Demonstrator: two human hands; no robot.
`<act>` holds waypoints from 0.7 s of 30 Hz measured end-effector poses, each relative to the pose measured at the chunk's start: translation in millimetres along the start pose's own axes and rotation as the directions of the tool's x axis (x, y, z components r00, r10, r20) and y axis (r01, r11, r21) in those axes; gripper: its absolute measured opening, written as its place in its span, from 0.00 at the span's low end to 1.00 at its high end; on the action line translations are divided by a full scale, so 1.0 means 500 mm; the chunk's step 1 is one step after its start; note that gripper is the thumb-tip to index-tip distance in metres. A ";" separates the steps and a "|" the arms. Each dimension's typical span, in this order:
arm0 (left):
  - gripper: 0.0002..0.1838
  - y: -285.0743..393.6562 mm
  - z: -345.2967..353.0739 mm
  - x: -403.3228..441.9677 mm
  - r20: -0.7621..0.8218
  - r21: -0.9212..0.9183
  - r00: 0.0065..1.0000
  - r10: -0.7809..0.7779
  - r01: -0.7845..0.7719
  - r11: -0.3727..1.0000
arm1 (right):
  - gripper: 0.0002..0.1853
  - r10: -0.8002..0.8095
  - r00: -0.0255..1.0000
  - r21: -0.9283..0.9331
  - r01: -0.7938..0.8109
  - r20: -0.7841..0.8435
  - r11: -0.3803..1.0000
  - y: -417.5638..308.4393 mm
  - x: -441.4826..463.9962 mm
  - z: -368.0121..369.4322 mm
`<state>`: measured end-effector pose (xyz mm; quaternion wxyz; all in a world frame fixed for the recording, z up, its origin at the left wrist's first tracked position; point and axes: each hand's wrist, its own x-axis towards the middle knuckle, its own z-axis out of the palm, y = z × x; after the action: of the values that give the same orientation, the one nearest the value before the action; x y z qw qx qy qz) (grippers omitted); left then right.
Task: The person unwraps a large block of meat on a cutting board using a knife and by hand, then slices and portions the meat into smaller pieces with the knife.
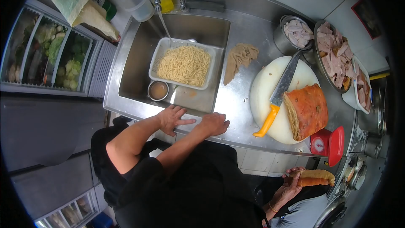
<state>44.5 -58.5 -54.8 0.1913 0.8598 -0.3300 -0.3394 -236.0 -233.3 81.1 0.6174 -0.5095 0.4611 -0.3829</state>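
Thin, tangled noodles (184,66) lie heaped in one perforated white basket (157,59), inside one steel sink (130,71), beside one round bowl (150,96). At the sink's front edge, the left hand (172,118) splays its fingers; the right hand (214,124) curls, its grip impossible to tell.

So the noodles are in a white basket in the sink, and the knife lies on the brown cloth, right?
Not quite: the knife lies on the round white board, not the cloth, as the head view shows. The noodles are in a white basket in the sink.
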 end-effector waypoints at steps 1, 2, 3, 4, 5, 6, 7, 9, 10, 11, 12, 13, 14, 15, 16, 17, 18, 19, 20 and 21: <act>0.23 0.002 -0.002 0.001 0.003 0.000 1.000 -0.002 0.002 1.000 | 0.12 -0.002 1.000 0.001 0.002 -0.001 1.000 0.001 0.000 -0.001; 0.23 0.004 -0.003 0.001 0.006 0.001 1.000 -0.004 0.004 1.000 | 0.12 -0.004 1.000 0.002 0.004 -0.002 1.000 0.002 0.000 -0.002; 0.23 0.003 0.000 0.003 0.001 0.003 1.000 0.003 -0.003 1.000 | 0.12 -0.006 1.000 0.003 0.006 -0.003 1.000 0.003 0.000 -0.003; 0.23 -0.001 0.007 0.006 -0.004 0.005 1.000 0.011 -0.011 1.000 | 0.12 -0.006 1.000 0.004 0.006 -0.001 1.000 0.003 0.000 -0.004; 0.23 -0.003 0.012 0.008 -0.008 0.007 1.000 0.018 -0.018 1.000 | 0.13 -0.006 1.000 0.005 0.006 0.001 1.000 0.003 0.000 -0.005; 0.23 -0.001 0.012 0.009 -0.007 0.009 1.000 0.014 -0.014 1.000 | 0.13 -0.006 1.000 0.006 0.006 0.003 1.000 0.004 0.000 -0.006; 0.23 0.000 0.012 0.010 -0.006 0.011 1.000 0.010 -0.010 1.000 | 0.13 0.000 1.000 0.006 0.000 -0.003 1.000 0.003 -0.001 -0.005; 0.23 0.003 0.008 0.010 -0.002 0.013 1.000 0.005 -0.005 1.000 | 0.13 0.011 1.000 0.007 -0.010 -0.014 1.000 0.002 -0.002 -0.004; 0.23 0.006 0.005 0.009 0.001 0.012 1.000 0.004 -0.004 1.000 | 0.13 0.010 1.000 0.009 -0.010 -0.010 1.000 0.002 -0.002 -0.005; 0.23 0.007 0.004 0.009 0.004 0.012 1.000 0.004 -0.004 1.000 | 0.13 0.010 1.000 0.011 -0.010 -0.006 1.000 0.002 -0.002 -0.005; 0.23 0.007 0.004 0.010 0.009 0.017 1.000 0.004 -0.004 1.000 | 0.13 0.009 1.000 0.013 -0.009 -0.001 1.000 0.002 -0.002 -0.006; 0.23 0.007 0.005 0.011 0.015 0.021 1.000 0.005 -0.005 1.000 | 0.13 0.011 1.000 0.011 -0.011 -0.003 1.000 0.002 -0.002 -0.006; 0.23 0.007 0.006 0.013 0.020 0.026 1.000 0.005 -0.005 1.000 | 0.13 0.012 1.000 0.010 -0.012 -0.004 1.000 0.003 -0.002 -0.006; 0.23 0.006 0.006 0.013 0.019 0.029 1.000 0.005 -0.006 1.000 | 0.13 0.014 1.000 0.009 -0.014 -0.006 1.000 0.003 -0.002 -0.006; 0.23 0.006 0.007 0.014 0.018 0.031 1.000 0.005 -0.006 0.999 | 0.12 0.015 1.000 0.007 -0.015 -0.005 1.000 0.003 -0.002 -0.006; 0.23 0.007 0.007 0.014 0.018 0.034 1.000 0.006 -0.006 0.999 | 0.11 0.016 1.000 0.005 -0.016 -0.005 1.000 0.003 -0.001 -0.007; 0.23 0.008 0.006 0.014 0.018 0.034 1.000 0.003 -0.003 0.999 | 0.10 0.018 1.000 0.003 -0.018 -0.004 1.000 0.004 -0.001 -0.008; 0.23 0.010 0.003 0.013 0.018 0.035 1.000 -0.001 0.000 0.999 | 0.10 0.020 1.000 0.008 -0.020 -0.005 1.000 0.004 -0.001 -0.009; 0.23 0.011 0.001 0.012 0.018 0.035 1.000 -0.004 0.003 0.999 | 0.10 0.022 1.000 0.012 -0.021 -0.006 1.000 0.003 -0.001 -0.009; 0.23 0.010 0.002 0.013 0.017 0.037 1.000 -0.004 0.003 0.999 | 0.11 0.023 1.000 0.017 -0.023 -0.006 1.000 0.003 -0.001 -0.009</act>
<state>45.1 -66.5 -55.8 0.1718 0.8610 -0.3363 -0.3407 -240.4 -233.7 79.4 0.6246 -0.4977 0.4656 -0.3812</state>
